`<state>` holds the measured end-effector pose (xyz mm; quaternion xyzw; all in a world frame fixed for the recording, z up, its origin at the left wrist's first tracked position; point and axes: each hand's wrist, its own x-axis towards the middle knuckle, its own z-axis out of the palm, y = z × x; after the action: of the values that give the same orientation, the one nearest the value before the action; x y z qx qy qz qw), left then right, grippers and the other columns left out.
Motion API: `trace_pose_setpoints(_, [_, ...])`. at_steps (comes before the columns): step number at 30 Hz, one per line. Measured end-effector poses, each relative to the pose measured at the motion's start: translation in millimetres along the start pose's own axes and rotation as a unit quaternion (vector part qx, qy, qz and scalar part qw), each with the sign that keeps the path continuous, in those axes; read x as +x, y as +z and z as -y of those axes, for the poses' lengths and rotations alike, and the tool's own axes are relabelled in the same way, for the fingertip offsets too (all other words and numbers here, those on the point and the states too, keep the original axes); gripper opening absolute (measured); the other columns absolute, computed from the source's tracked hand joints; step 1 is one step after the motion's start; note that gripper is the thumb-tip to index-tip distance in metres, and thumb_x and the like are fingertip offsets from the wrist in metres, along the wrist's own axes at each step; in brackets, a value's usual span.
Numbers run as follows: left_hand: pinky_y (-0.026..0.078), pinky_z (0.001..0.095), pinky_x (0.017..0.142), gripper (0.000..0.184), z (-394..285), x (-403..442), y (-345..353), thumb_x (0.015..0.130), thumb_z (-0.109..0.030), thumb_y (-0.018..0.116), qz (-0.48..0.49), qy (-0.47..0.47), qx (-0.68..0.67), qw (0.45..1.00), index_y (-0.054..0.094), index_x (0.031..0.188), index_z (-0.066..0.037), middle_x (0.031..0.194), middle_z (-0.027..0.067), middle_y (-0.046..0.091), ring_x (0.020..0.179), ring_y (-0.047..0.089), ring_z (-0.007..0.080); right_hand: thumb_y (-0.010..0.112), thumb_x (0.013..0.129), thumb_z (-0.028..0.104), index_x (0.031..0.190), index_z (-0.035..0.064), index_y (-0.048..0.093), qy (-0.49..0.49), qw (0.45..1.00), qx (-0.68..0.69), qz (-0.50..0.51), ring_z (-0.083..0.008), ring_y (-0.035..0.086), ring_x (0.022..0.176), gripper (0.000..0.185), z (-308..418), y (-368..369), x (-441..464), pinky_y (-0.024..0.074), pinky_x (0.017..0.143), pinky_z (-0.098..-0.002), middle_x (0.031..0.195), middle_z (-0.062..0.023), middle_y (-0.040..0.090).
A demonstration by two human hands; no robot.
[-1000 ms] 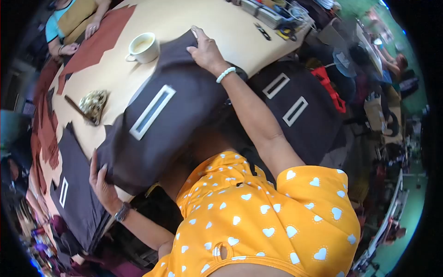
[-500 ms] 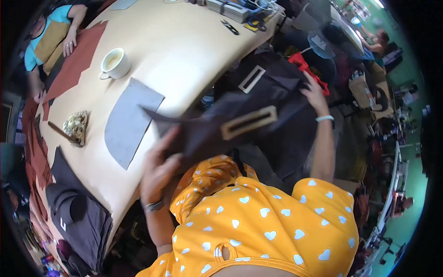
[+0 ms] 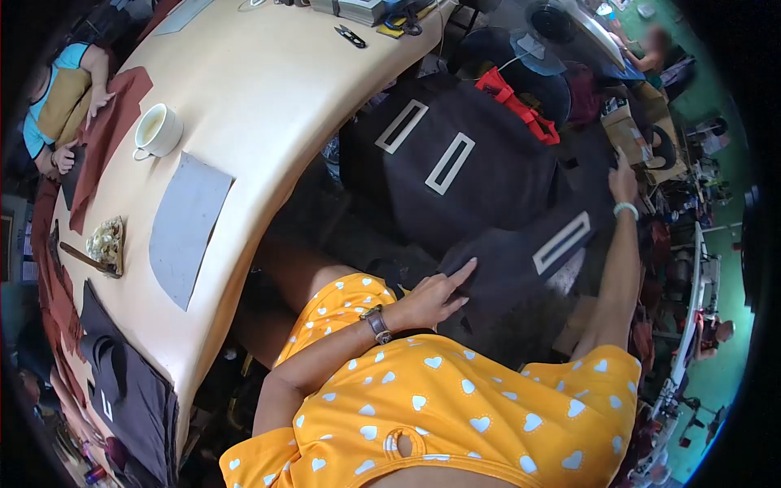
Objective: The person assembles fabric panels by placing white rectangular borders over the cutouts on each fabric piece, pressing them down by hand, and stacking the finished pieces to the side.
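Observation:
A dark fabric piece (image 3: 512, 252) with a pale rectangular outline stretches between my hands, below and right of other dark fabric. My right hand (image 3: 625, 183) is closed at its far right corner. At the near left end is my left hand (image 3: 431, 299), index finger stretched out against the fabric and the fingers apart. Beyond lies a larger spread of dark fabric (image 3: 480, 154), bearing two pale rectangular outlines. What supports it is hidden.
The cream table (image 3: 268, 106) curves along the left, bearing a cup (image 3: 159, 130), a grey template (image 3: 189, 228), a cake slice (image 3: 106, 246), thread snips (image 3: 350, 37) and folded dark fabric (image 3: 130, 382). Red fabric (image 3: 517, 106) hangs beyond. A co-worker (image 3: 65, 106) handles brown cloth at far left.
Both hands have moved right with the dark piece, away from the table edge. It has swung off the larger fabric, uncovering its two outlines. My left hand's fingers have loosened.

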<state>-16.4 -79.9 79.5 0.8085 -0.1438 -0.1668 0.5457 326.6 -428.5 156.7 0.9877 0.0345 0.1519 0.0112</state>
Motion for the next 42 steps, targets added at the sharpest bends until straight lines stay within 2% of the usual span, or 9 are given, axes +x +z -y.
trace_pose_setpoints(10, [0.034, 0.0433, 0.1, 0.087, 49.1, 12.5, 4.0, 0.087, -0.041, 0.053, 0.022, -0.196, 0.05, 0.979, -0.001, 0.143, -0.003, 0.122, 0.0372, 0.043, 0.117, 0.042, 0.047, 0.061, 0.076, 0.012, 0.133, 0.0167, 0.04, -0.086, 0.996, 0.022, -0.027, -0.031, 0.062, 0.086, 0.06, 128.8, 147.4, 52.8, 0.0412, 0.081, -0.0456, 0.088, -0.0142, 0.065])
trace_pose_setpoints(22, [0.037, 0.0422, 0.097, 0.087, 68.0, 16.4, -2.0, 0.087, -0.043, 0.051, 0.007, -0.234, 0.012, 0.972, -0.001, 0.142, 0.0, 0.112, 0.035, 0.05, 0.109, 0.049, 0.0433, 0.052, 0.081, 0.011, 0.135, 0.0165, 0.034, -0.104, 0.994, -0.004, 0.031, -0.0307, 0.058, 0.098, 0.057, 197.5, 190.6, 54.5, 0.0357, 0.09, -0.0478, 0.1, -0.0143, 0.063])
trace_pose_setpoints(26, [0.044, 0.0431, 0.086, 0.084, 66.5, 12.5, -9.5, 0.086, -0.035, 0.056, -0.041, -0.265, 0.018, 0.963, 0.006, 0.141, 0.003, 0.101, 0.0313, 0.057, 0.096, 0.057, 0.04, 0.051, 0.08, 0.008, 0.137, 0.0095, 0.027, -0.07, 0.991, 0.022, -0.115, -0.0335, 0.051, 0.109, 0.063, 212.8, 188.9, 32.4, 0.0363, 0.089, -0.0496, 0.123, -0.0157, 0.051])
trace_pose_setpoints(28, [0.045, 0.0444, 0.084, 0.083, 51.7, 4.5, -26.9, 0.085, -0.034, 0.057, -0.051, -0.3, 0.014, 0.952, 0.008, 0.141, 0.002, 0.097, 0.0314, 0.059, 0.092, 0.058, 0.0412, 0.054, 0.076, 0.006, 0.13, -0.0001, 0.034, -0.073, 0.987, 0.119, -0.084, -0.0384, 0.051, 0.107, 0.058, 237.8, 146.6, 22.2, 0.0399, 0.087, -0.0474, 0.121, -0.0215, 0.051])
trace_pose_setpoints(29, [0.046, 0.0449, 0.083, 0.082, 48.5, -2.2, -33.0, 0.085, -0.034, 0.057, -0.078, -0.283, 0.014, 0.956, 0.008, 0.141, 0.001, 0.097, 0.0313, 0.059, 0.091, 0.059, 0.0417, 0.051, 0.074, 0.003, 0.132, 0.0001, 0.033, -0.121, 0.967, 0.163, -0.156, -0.0387, 0.051, 0.106, 0.06, 247.5, 147.1, 16.2, 0.0398, 0.087, -0.0484, 0.117, -0.0249, 0.052])
trace_pose_setpoints(32, [0.047, 0.0452, 0.081, 0.079, 50.5, -26.7, -45.4, 0.085, -0.031, 0.057, -0.203, -0.222, 0.016, 0.953, 0.012, 0.142, -0.001, 0.098, 0.0299, 0.059, 0.088, 0.059, 0.0423, 0.056, 0.079, 0.005, 0.137, -0.0058, 0.022, -0.23, 0.914, 0.297, -0.15, -0.0383, 0.039, 0.123, 0.068, 299.9, 125.7, -9.6, 0.0291, 0.104, -0.0423, 0.13, -0.0278, 0.041])
trace_pose_setpoints(37, [0.05, 0.037, 0.082, 0.067, 29.4, -102.0, -82.4, 0.084, -0.023, 0.062, -0.455, -0.144, 0.002, 0.879, 0.027, 0.139, -0.008, 0.108, 0.0206, 0.061, 0.09, 0.063, 0.0334, 0.054, 0.084, 0.006, 0.139, -0.0022, 0.021, -0.356, 0.784, 0.498, -0.102, -0.0348, 0.037, 0.125, 0.065, 446.6, 26.6, -107.0, 0.0262, 0.106, -0.0405, 0.133, -0.0187, 0.042])
trace_pose_setpoints(39, [0.05, 0.0321, 0.081, 0.051, 23.4, -137.5, -91.0, 0.084, -0.013, 0.061, -0.597, -0.089, 0.029, 0.796, 0.042, 0.13, -0.004, 0.103, 0.0168, 0.063, 0.091, 0.064, 0.0231, 0.055, 0.082, 0.002, 0.137, -0.0036, 0.025, -0.408, 0.732, 0.541, -0.074, -0.0358, 0.038, 0.124, 0.063, 491.5, -2.5, -150.3, 0.0259, 0.106, -0.042, 0.131, -0.0199, 0.043])
trace_pose_setpoints(42, [0.049, 0.0316, 0.079, 0.037, 4.1, -203.0, -104.0, 0.083, -0.01, 0.061, -0.741, -0.153, 0.069, 0.651, 0.054, 0.118, 0.0, 0.101, 0.0136, 0.065, 0.092, 0.063, 0.0188, 0.056, 0.079, 0.001, 0.137, -0.0029, 0.026, -0.467, 0.648, 0.602, -0.004, -0.0355, 0.036, 0.125, 0.065, 541.7, -47.6, -217.2, 0.0257, 0.106, -0.0418, 0.132, -0.0206, 0.04])
